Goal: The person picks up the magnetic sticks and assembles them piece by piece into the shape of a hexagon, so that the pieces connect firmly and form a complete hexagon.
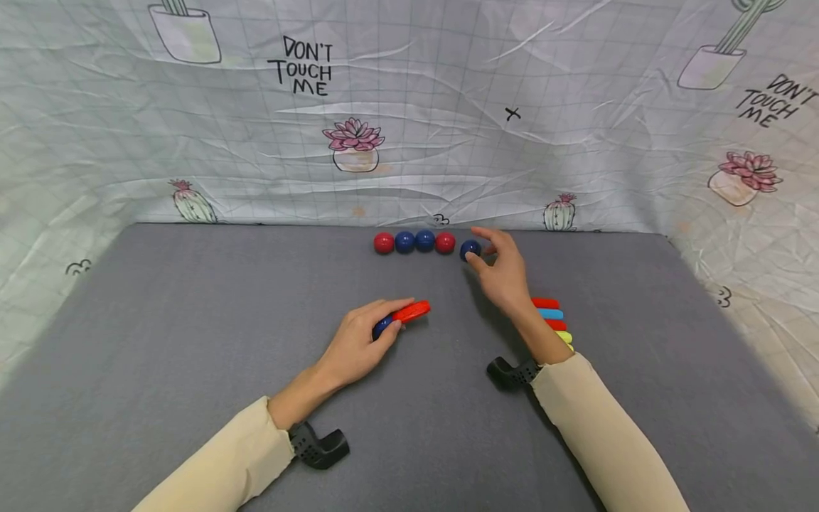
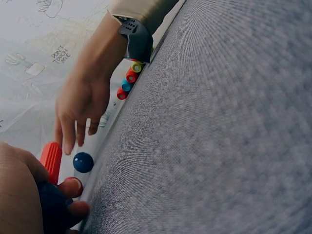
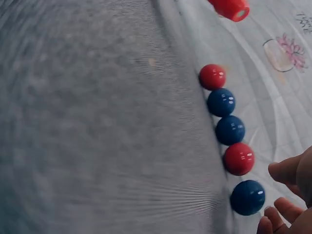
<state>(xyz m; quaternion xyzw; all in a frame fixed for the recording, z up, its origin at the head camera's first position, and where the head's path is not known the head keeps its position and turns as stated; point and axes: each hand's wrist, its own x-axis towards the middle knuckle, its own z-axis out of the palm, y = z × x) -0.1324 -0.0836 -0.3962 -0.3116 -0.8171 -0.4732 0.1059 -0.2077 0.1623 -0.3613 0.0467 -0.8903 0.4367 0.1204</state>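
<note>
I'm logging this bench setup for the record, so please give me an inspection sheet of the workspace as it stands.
Surface: grey mat, no stains seen.
Job's things: row of four balls, red, blue, blue, red, at the far edge; fifth blue ball apart at its right end; red cylinder and dark blue ball in the left hand.
Clutter: coloured cylinders lying side by side, partly behind the right wrist.
Hands: left hand holds both pieces; right hand, fingers curled by the fifth ball, contact unclear.
Cables: nothing seen.
Surroundings: printed cloth with cacti and "DON'T TOUCH ME".
</note>
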